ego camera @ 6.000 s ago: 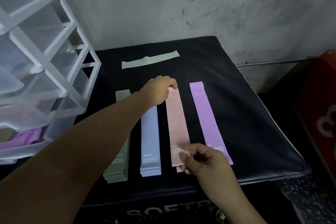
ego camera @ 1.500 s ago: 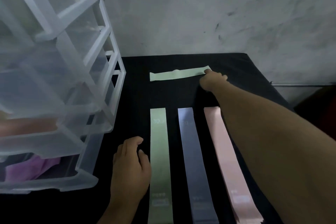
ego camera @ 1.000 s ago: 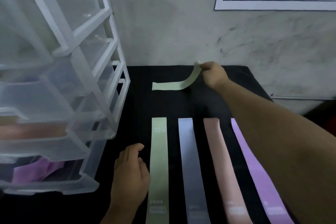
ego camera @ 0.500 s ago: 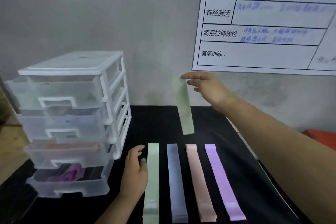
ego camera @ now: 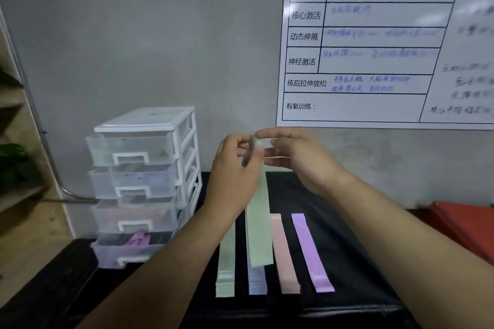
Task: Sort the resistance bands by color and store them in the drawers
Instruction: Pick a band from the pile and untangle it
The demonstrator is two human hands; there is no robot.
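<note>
The hanging light green band (ego camera: 258,222) hid most of the blue band stack (ego camera: 257,282), and the left forearm covered the far end of the green band stack (ego camera: 226,262). The translucent fronts of the plastic drawer unit (ego camera: 144,184) blurred its contents; only pink in the third drawer and purple in the bottom one could be made out.

There were four drawers, four rows of bands on the black padded surface (ego camera: 347,248), the pink band (ego camera: 283,254) and purple band (ego camera: 311,254) rightmost, and one band held above them.

The wall chart (ego camera: 374,48) read 静态伸展, 核心激活, 动态伸展, 神经激活, 练后拉伸放松 and 有氧训练; its blue handwriting and the band labels were illegible.

The right hand (ego camera: 302,160) pinched the hanging band's top end between thumb and fingers, and the left hand (ego camera: 235,168), fingers curled, pinched it too.
</note>
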